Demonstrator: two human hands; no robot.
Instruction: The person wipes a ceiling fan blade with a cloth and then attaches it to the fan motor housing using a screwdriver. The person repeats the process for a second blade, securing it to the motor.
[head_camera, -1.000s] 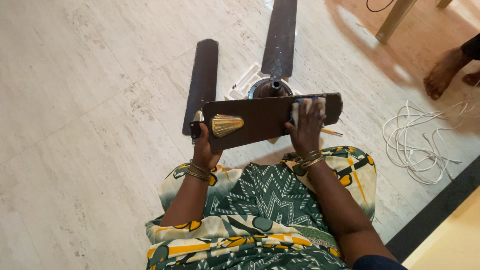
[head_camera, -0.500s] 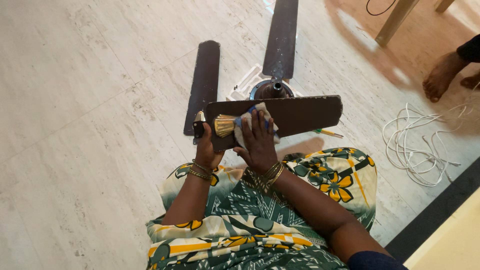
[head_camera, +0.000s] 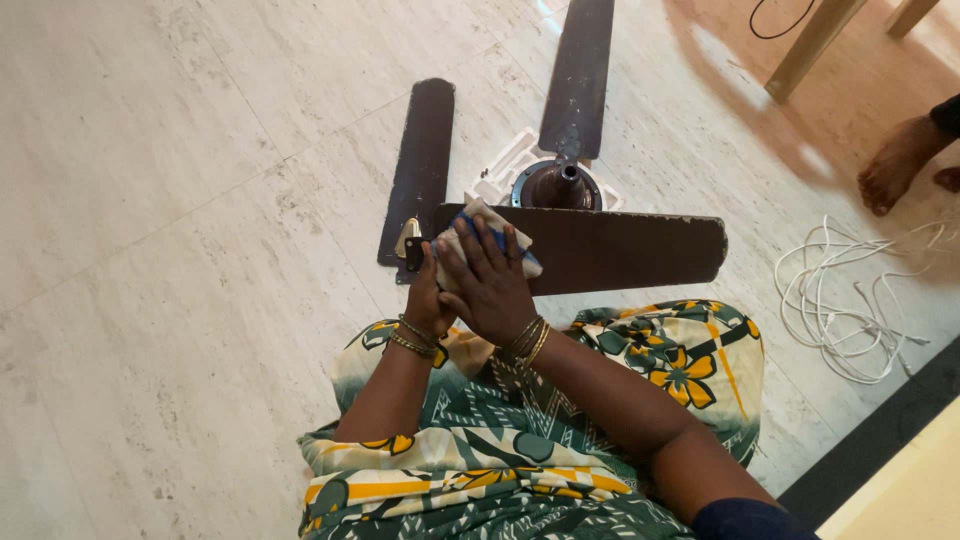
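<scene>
Left hand (head_camera: 428, 300) grips the bracket end of a dark brown fan blade (head_camera: 620, 248) held across the lap; right hand (head_camera: 490, 280) presses a folded cloth (head_camera: 488, 240) flat on it. Blade looks stiff, light, probably dusty-slick, so hold the ends. Pale tile floor (head_camera: 150, 200), fan motor (head_camera: 557, 185), white cable (head_camera: 850, 310) nearby.

Pale tile floor (head_camera: 150, 150), wood furniture legs (head_camera: 810, 45).

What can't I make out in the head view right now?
- Gold bracket on the held fan blade: mostly covered by the cloth and right hand.
- Left hand: fingers hidden under that blade.
- Far blade: tip cut off by the top edge.
</scene>
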